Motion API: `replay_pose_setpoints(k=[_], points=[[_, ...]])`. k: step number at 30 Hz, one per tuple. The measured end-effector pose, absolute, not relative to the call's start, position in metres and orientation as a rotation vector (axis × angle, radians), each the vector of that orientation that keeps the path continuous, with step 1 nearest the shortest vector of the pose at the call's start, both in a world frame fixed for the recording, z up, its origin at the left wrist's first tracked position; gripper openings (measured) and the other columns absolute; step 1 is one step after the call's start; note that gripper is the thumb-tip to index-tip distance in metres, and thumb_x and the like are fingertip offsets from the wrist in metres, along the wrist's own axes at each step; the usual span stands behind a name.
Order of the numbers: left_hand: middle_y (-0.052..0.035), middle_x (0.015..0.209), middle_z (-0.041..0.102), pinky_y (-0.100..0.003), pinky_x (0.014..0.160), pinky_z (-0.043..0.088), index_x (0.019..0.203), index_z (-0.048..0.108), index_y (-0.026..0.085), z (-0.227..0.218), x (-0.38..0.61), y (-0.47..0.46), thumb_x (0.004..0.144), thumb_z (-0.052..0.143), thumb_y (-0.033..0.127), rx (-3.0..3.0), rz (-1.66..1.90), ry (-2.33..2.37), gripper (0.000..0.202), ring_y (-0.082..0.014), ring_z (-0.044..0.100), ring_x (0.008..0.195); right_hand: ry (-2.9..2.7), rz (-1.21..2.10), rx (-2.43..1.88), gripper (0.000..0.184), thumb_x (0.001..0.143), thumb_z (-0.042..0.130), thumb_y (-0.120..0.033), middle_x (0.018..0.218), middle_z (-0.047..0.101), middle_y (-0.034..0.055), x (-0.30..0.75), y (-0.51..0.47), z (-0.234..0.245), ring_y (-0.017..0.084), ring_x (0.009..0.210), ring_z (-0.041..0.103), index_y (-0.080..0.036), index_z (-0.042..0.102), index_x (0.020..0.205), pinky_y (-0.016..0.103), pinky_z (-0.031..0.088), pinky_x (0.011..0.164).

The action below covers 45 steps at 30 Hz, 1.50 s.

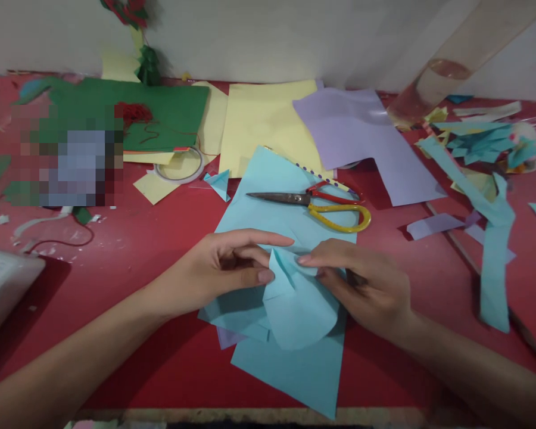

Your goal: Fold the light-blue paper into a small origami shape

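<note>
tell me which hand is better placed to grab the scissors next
Right, probably: the right hand lies closest to the scissors, whose handles point its way; the left hand is farther off. Both pinch the folded blue paper.

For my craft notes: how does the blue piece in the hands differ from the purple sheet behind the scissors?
The blue piece is small with a rounded lower edge; the purple sheet is larger, with a notch cut out. The blue piece is folded and pinched by the left hand and right hand; the purple sheet lies spread out, untouched. Both are plain coloured paper.
</note>
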State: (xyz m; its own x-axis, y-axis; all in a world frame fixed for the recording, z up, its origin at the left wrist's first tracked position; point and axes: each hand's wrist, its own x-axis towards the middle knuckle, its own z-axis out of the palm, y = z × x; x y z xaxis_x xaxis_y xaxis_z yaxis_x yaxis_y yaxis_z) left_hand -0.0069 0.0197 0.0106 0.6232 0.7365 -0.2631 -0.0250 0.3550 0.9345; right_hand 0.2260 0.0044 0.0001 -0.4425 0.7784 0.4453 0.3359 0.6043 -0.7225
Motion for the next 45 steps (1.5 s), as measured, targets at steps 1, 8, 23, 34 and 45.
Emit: replay_pose_setpoints(k=[1,8,23,34,45], points=[[0.0042,0.077,0.06,-0.008,0.063,0.042,0.115,0.065,0.031,0.0107,-0.007,0.0198,0.086,0.065,0.017,1.135,0.565,0.771,0.033,-0.0031,0.052,0.07,-2.049,0.728,-0.838,0.031,0.087,0.053,-0.001,0.09,0.071,0.0009,0.2259,0.005,0.001,0.012,0.081,0.067,-0.023,0.065,0.104,0.021,0.054,0.069],[0.0036,0.073,0.057,-0.012,0.055,0.038,0.105,0.071,0.029,0.0105,-0.0068,0.0172,0.086,0.066,0.023,1.308,0.58,0.859,0.021,-0.0044,0.046,0.064,-2.079,0.789,-0.839,0.031,0.086,0.049,-0.002,0.087,0.065,0.0048,0.2249,0.0044,0.0059,0.013,0.075,0.063,-0.019,0.067,0.105,0.024,0.052,0.06],[0.0024,0.087,0.073,-0.013,0.064,0.049,0.096,0.075,0.028,0.0122,-0.0041,0.0135,0.083,0.068,0.026,1.418,0.666,1.023,0.014,-0.0088,0.064,0.076,-1.866,1.085,-1.058,0.022,0.089,0.058,-0.014,0.09,0.07,-0.0035,0.2245,0.0006,0.0008,0.008,0.075,0.064,-0.03,0.068,0.101,0.017,0.05,0.061],[0.0028,0.078,0.066,-0.013,0.06,0.046,0.1,0.073,0.029,0.0112,-0.0062,0.0139,0.089,0.06,0.026,1.432,0.747,1.087,0.017,-0.0064,0.057,0.066,-1.996,1.047,-0.919,0.022,0.089,0.058,-0.013,0.091,0.069,0.0012,0.2218,0.0013,0.0022,0.012,0.08,0.064,-0.025,0.066,0.106,0.023,0.051,0.069],[0.0011,0.085,0.065,-0.018,0.055,0.04,0.108,0.07,0.028,0.0119,-0.0029,0.0131,0.088,0.061,0.029,1.581,0.628,1.033,0.022,-0.0091,0.052,0.067,-1.937,1.009,-1.107,0.028,0.093,0.049,-0.015,0.083,0.066,-0.0002,0.2264,0.0021,0.0015,0.01,0.066,0.059,-0.028,0.067,0.111,0.021,0.046,0.056]])
